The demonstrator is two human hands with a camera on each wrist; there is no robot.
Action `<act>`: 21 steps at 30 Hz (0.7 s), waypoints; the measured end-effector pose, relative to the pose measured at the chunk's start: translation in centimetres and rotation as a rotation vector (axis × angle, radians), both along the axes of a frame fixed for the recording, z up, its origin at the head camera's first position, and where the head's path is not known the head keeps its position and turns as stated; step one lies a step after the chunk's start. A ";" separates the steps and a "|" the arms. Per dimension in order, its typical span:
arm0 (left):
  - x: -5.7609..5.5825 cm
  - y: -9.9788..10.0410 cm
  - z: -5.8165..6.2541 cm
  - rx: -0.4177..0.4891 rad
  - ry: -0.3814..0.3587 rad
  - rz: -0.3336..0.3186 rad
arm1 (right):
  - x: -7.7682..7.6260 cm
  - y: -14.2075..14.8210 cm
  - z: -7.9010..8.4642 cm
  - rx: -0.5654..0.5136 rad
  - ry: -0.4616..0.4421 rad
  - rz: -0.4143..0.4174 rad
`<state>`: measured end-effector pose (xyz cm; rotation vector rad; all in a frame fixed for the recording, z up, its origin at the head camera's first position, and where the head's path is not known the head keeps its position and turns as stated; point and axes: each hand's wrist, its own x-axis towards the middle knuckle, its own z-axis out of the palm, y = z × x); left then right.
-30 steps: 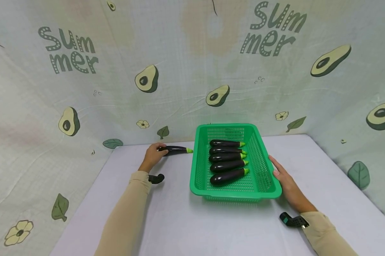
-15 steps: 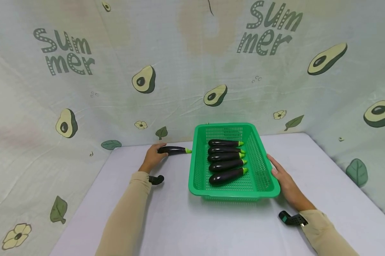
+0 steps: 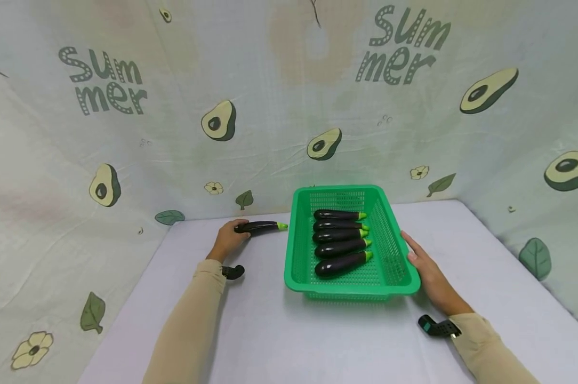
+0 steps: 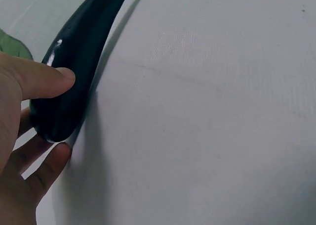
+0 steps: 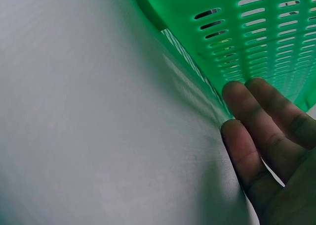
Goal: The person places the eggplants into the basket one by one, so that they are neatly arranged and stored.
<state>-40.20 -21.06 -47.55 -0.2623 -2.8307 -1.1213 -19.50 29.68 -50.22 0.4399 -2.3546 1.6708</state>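
My left hand [image 3: 228, 239] grips a dark, glossy eggplant [image 3: 260, 226] near its blunt end, at the table's far edge left of the basket. In the left wrist view the thumb lies over the eggplant [image 4: 81, 57] and other fingers are beneath it. The eggplant's green stem end points right, close to the green plastic basket [image 3: 292, 256]. Inside the basket several eggplants [image 3: 342, 234] lie side by side, stems to the right. My right hand [image 3: 435, 282] rests against the basket's right side; in the right wrist view its fingertips touch the slotted wall [image 5: 232, 57] with fingers nearly straight.
A white cloth covers the table [image 3: 270, 341]. Behind it hangs a pale curtain [image 3: 270, 170] printed with avocados, leaves and lettering. Black straps with devices sit on both wrists, over the beige sleeves [image 3: 188, 314].
My left fingers have shifted on the eggplant, leaving more of its blunt end showing. The basket and right hand keep their places; the head view has moved slightly.
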 end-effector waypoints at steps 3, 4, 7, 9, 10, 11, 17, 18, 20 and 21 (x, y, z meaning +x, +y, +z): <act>0.0 -0.3 -0.1 0.043 -0.012 -0.011 | 0.0 0.2 0.0 -0.003 -0.006 -0.004; 0.0 -0.4 -0.1 0.058 -0.017 -0.013 | 0.1 0.2 0.0 -0.006 -0.011 -0.005; 0.2 -0.7 -0.2 0.115 -0.051 -0.021 | 0.2 0.1 -0.1 -0.009 -0.018 -0.002; 0.3 -0.9 -0.2 0.150 -0.081 -0.027 | 0.2 0.1 -0.1 -0.004 -0.017 -0.002; 0.4 -1.0 -0.2 0.172 -0.095 -0.033 | 0.2 0.0 -0.1 -0.001 -0.015 -0.001; 0.5 -1.1 -0.1 0.191 -0.104 -0.039 | 0.1 0.0 0.0 0.001 -0.014 -0.001; 1.1 -1.2 0.4 0.269 -0.117 -0.057 | 0.0 -0.1 0.0 0.009 -0.005 -0.003; 1.2 -1.2 0.5 0.273 -0.118 -0.060 | 0.0 0.0 0.0 0.009 -0.004 -0.004; 1.5 -1.1 0.7 0.276 -0.116 -0.065 | 0.0 0.0 0.1 0.009 0.000 -0.005; 1.6 -1.1 0.8 0.274 -0.112 -0.066 | -0.1 0.0 0.1 0.006 0.000 -0.005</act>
